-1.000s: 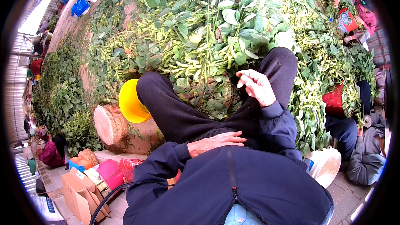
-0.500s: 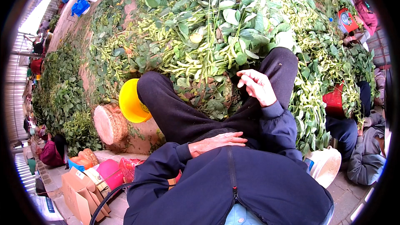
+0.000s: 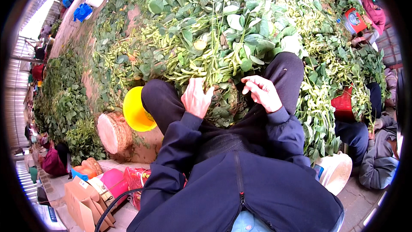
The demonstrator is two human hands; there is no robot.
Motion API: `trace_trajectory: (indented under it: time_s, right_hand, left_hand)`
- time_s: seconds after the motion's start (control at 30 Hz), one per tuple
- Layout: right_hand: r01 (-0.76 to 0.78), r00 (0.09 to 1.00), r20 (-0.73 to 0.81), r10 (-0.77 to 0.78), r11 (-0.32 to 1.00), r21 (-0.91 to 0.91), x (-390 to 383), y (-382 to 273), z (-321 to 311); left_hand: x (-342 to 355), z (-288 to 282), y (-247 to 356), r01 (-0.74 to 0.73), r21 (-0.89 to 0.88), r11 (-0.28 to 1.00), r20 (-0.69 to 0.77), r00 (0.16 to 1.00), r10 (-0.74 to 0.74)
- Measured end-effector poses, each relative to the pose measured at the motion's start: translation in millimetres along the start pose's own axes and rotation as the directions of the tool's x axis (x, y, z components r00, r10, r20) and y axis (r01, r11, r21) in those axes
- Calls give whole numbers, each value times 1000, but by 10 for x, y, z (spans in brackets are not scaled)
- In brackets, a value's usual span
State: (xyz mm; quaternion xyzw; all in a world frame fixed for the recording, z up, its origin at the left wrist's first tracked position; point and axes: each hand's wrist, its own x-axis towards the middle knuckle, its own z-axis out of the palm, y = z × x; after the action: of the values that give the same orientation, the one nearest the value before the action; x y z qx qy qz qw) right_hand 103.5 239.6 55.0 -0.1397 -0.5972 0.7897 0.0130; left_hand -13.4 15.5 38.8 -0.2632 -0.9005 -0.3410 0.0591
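Observation:
In front of my legs lies a heap of green bean plants [image 3: 253, 21], with leaves, stems and pods. My left hand [image 3: 197, 97] is at the near edge of the heap between my knees. Its thumb stands apart from the fingers, and the fingertips are beside several green pods [image 3: 184, 75]. Over my right thigh hovers my right hand [image 3: 264, 92], its fingers loosely bent with a gap at the thumb and nothing visible in them. Loose leaves [image 3: 223, 107] lie between the two hands. A yellow bucket [image 3: 138, 107] sits against my left knee.
Left of the yellow bucket stands a round straw-sided stool [image 3: 113, 132]. Cardboard boxes [image 3: 86, 202] and a pink container [image 3: 113, 182] are at the lower left. A white bucket [image 3: 337, 172] stands at my right. Other people sit near a red bucket [image 3: 343, 105] and farther off.
My left hand has left my lap and moved forward to the edge of the plant heap. The right hand has shifted only slightly, staying above the thigh.

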Motion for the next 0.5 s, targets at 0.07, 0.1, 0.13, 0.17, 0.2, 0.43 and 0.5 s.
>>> trace_trajectory:
  time_s: [0.07, 0.1, 0.13, 0.17, 0.2, 0.43, 0.5]
  right_hand:
    - [-9, 1000, 4, 9, 1000, -2, -11, 3, -9]
    - [-13, 1000, 5, 13, 1000, -1, -13, 2, -14]
    - [-9, 1000, 9, 9, 1000, 9, -14, 3, -13]
    - [-9, 1000, 10, 9, 1000, -7, -16, -4, -11]
    - [-8, 1000, 13, 9, 1000, -24, -16, -13, -8]
    - [93, 995, 27, -92, 995, -39, 100, -232, 252]
    - [118, 993, 24, -117, 992, -40, 142, -296, 364]
  left_hand:
    - [56, 172, -115, -5, 77, 997, 117, 993, -4]
    - [71, 244, -170, -50, 61, 997, 79, 996, 45]
    - [89, 254, -185, -21, 55, 998, 88, 996, 16]
    - [103, 249, -208, 9, 49, 999, 98, 995, -14]
    - [116, 221, -238, 247, -312, 917, 230, 957, -179]
    - [60, -342, -9, 487, -792, 368, 445, 873, -198]
    - [-18, -449, 79, 445, -823, 352, 423, 895, -142]
